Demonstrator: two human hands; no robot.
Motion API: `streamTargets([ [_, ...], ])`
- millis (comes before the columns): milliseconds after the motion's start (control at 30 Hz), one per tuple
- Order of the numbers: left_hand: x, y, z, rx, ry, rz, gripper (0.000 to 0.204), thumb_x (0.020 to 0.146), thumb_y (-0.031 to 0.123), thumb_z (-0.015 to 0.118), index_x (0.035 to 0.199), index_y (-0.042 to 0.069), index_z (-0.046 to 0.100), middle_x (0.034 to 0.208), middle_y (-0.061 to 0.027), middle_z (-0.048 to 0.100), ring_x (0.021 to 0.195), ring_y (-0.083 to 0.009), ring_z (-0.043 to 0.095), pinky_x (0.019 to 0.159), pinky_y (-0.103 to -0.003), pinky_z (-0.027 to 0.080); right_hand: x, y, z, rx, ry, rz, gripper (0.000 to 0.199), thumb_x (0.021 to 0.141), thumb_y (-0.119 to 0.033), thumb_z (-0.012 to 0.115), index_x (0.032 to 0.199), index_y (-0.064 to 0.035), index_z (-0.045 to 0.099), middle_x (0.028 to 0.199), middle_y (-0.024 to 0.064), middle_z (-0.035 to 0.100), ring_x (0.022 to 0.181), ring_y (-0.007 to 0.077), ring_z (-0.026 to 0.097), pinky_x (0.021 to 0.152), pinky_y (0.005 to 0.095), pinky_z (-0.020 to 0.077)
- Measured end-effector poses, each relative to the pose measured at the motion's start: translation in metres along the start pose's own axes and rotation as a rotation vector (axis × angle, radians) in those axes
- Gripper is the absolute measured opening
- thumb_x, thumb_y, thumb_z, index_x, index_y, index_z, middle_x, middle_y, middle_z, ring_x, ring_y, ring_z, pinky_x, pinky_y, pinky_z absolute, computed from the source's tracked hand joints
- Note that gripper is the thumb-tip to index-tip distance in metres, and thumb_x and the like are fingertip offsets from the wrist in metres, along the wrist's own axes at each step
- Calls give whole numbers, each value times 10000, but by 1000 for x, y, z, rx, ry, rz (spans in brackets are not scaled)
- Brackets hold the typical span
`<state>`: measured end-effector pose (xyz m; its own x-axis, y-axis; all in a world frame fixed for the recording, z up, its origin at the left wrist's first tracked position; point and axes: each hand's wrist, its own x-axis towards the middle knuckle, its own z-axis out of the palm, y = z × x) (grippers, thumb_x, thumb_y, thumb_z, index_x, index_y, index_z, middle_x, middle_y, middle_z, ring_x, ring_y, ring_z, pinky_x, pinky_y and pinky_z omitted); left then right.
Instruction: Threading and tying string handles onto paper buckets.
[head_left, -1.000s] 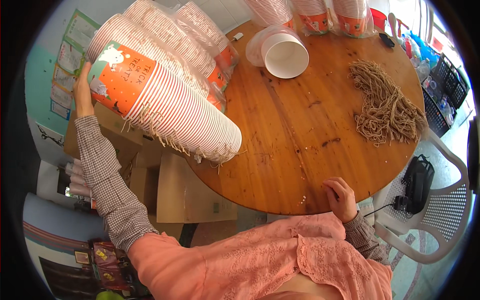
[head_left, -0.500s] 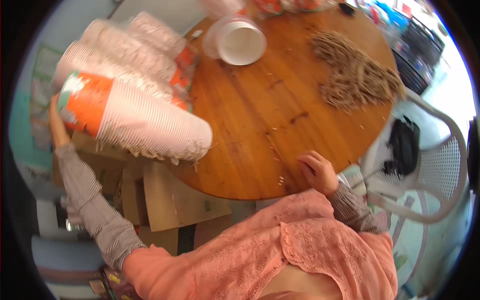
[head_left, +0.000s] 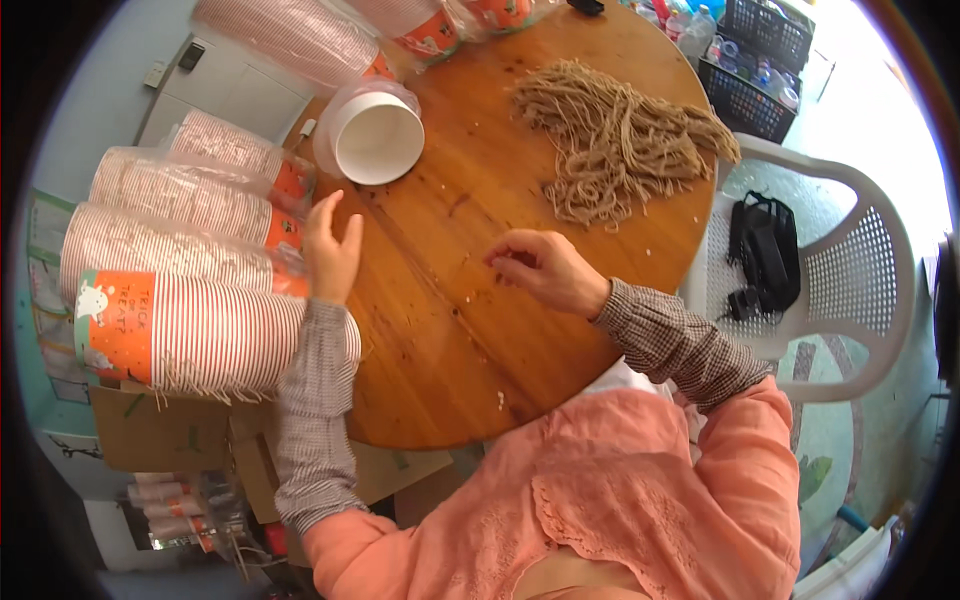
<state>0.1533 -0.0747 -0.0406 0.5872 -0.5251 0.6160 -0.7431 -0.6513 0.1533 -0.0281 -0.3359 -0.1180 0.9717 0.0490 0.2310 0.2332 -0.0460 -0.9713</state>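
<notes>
My left hand [head_left: 333, 250] is over the table's left side, its fingers apart and nothing in it. It is nearest to the long front stack of nested paper cups [head_left: 225, 335], striped in red and white with an orange end cup. Short twine strands hang along the stack's lower side, and my left forearm hides part of it. A white-mouthed paper cup [head_left: 380, 140] in clear plastic wrap stands just beyond that hand. Above the table's middle, my right hand [head_left: 550, 268] has loosely curled fingers, the thumb apart, and nothing visible in it. A bundle of brown twine [head_left: 625, 140] lies farther right.
More plastic-wrapped cup stacks [head_left: 185, 195] lie on the left, others at the far edge of the round wooden table [head_left: 440, 375]. A cardboard box [head_left: 160, 430] is below left. On the right, a white chair [head_left: 850, 265] holds a black bag [head_left: 765, 255]; black crates [head_left: 750, 95] stand behind.
My left hand has left the far end of the front cup stack and moved right over the table. My right hand has lifted from the near table edge and moved forward and left.
</notes>
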Motion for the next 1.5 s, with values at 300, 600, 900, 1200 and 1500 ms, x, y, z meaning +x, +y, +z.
streamTargets([
  [300, 32, -133, 160, -464, 378, -1009, 429, 825, 159, 731, 1125, -52, 508, 986, -137, 598, 814, -187, 616, 719, -285, 536, 75, 49, 8, -98, 62, -140, 135, 836, -99, 591, 927, -13, 642, 903, 167, 653, 839, 351, 631, 747, 390, 515],
  [600, 38, -143, 174, -546, 544, -1061, 275, 815, 78, 705, 987, -46, 530, 889, -122, 620, 714, -174, 632, 610, -277, 546, 68, 77, 13, -296, -64, -129, 168, 857, -123, 555, 988, -38, 617, 963, 147, 622, 896, 341, 607, 784, 407, 508],
  [900, 26, -115, 154, -529, 359, -945, 199, 818, 67, 662, 929, -59, 555, 855, -109, 622, 700, -153, 629, 615, -266, 553, 83, 84, 4, -445, 49, -222, 149, 853, -128, 565, 962, -31, 594, 942, 163, 612, 866, 355, 607, 748, 425, 509],
  [1200, -49, -71, 115, -252, 395, -658, 211, 819, 118, 666, 906, -24, 536, 806, -67, 594, 697, -164, 575, 652, -305, 479, 156, 83, 43, -244, 497, -221, 359, 811, -110, 684, 1130, -33, 538, 993, 124, 557, 855, 232, 583, 759, 318, 500],
  [1500, -68, -66, 105, -452, 344, -717, 214, 837, 125, 663, 918, -22, 530, 819, -74, 602, 748, -168, 580, 710, -314, 478, 206, 87, 68, -195, 612, -99, 276, 772, -132, 713, 947, -45, 518, 877, 141, 575, 778, 265, 579, 720, 357, 483],
])
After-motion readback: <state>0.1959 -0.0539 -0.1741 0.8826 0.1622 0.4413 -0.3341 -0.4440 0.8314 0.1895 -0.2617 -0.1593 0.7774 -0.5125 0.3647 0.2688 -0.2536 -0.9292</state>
